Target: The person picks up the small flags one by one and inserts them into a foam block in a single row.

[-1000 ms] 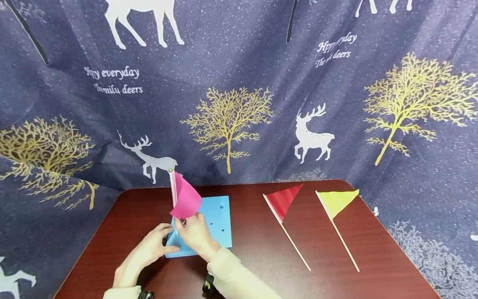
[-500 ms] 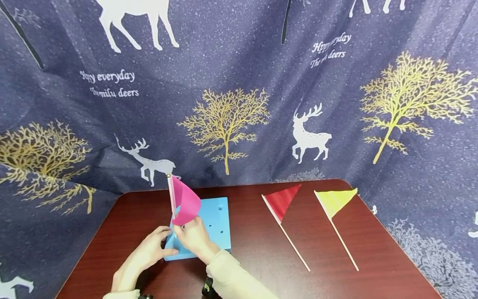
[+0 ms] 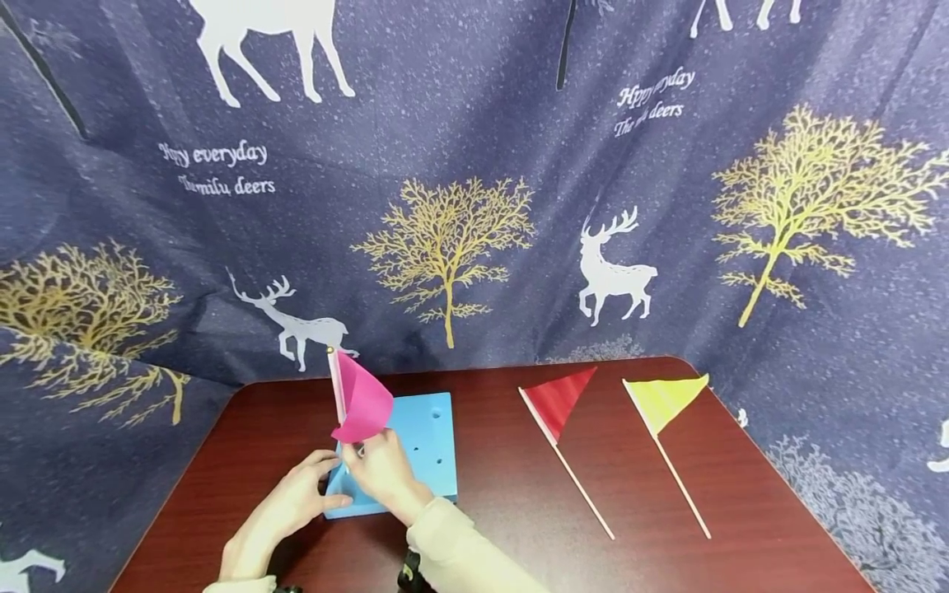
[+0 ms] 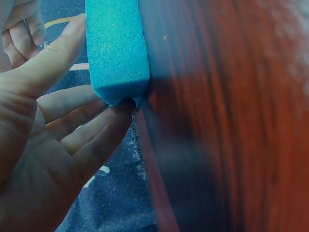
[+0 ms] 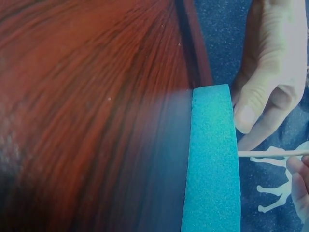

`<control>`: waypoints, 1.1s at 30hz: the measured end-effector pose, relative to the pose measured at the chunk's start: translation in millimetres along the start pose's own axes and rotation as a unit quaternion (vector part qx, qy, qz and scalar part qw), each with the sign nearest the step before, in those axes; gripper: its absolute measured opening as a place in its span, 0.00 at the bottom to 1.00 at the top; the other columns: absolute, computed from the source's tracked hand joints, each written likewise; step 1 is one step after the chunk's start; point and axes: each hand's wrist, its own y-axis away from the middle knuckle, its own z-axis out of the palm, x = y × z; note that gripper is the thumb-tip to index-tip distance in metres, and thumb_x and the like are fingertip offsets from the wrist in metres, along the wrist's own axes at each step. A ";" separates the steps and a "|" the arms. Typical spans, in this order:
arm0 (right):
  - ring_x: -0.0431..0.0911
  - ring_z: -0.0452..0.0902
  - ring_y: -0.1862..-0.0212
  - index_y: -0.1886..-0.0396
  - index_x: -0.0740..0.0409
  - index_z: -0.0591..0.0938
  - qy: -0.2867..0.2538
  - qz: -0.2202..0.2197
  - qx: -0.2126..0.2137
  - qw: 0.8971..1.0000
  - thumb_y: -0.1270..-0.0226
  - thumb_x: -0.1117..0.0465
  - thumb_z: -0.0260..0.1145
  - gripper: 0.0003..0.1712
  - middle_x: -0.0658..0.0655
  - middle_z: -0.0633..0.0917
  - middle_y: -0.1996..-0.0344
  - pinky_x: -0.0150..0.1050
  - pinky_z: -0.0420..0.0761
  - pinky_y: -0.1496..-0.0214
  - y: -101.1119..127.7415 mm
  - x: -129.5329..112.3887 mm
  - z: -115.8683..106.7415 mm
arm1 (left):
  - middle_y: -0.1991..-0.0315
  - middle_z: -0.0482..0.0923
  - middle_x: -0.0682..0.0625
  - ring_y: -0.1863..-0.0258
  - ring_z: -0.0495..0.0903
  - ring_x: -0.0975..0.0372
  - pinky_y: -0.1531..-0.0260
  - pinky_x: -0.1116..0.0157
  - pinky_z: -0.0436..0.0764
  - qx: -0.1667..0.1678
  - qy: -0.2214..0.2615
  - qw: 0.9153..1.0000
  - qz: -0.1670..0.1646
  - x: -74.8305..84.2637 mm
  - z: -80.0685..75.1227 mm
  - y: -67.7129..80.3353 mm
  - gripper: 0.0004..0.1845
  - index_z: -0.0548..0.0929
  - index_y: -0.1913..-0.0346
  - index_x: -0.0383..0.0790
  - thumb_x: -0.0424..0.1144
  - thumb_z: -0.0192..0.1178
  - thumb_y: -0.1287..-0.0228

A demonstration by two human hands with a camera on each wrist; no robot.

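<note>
While the left hand (image 3: 292, 498) steadies the near left corner of the blue foam block (image 3: 423, 436), thumb flat on its top and straight fingers against its side, the right hand (image 3: 381, 469) pinches the thin stick of the pink flag (image 3: 359, 399) just below the cloth. That flag stands nearly upright over the block's left part (the right wrist view shows the stick's end meeting the foam face). Small holes dot the block's top. It lies on the dark red table (image 3: 519, 502), towards the left. Further right, well apart from the block, the red flag (image 3: 558, 399) and the yellow flag (image 3: 663, 399) lie flat side by side, sticks pointing towards the person. Behind hangs a dark blue curtain (image 3: 474, 181) printed with deer and golden trees.
</note>
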 end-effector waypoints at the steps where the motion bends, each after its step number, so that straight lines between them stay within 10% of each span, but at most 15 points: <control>1: 0.31 0.72 0.74 0.60 0.54 0.81 -0.002 0.000 0.000 1.000 0.34 0.64 0.66 0.05 0.44 0.79 0.78 0.18 0.69 0.71 0.3 0.0 -0.1 | 0.47 0.75 0.45 0.52 0.78 0.54 0.51 0.53 0.77 0.000 0.000 1.000 0.001 0.4 0.4 -0.2 0.32 0.82 0.46 0.31 0.47 0.77 0.52; 33: 0.37 0.79 0.64 0.49 0.54 0.77 0.009 0.034 -0.033 0.999 0.35 0.51 0.70 0.20 0.51 0.83 0.65 0.21 0.72 0.66 1.1 2.9 -13.3 | 0.46 0.75 0.45 0.50 0.77 0.53 0.50 0.52 0.76 0.000 0.001 1.000 -0.010 4.2 0.1 0.7 0.33 0.82 0.45 0.30 0.47 0.77 0.52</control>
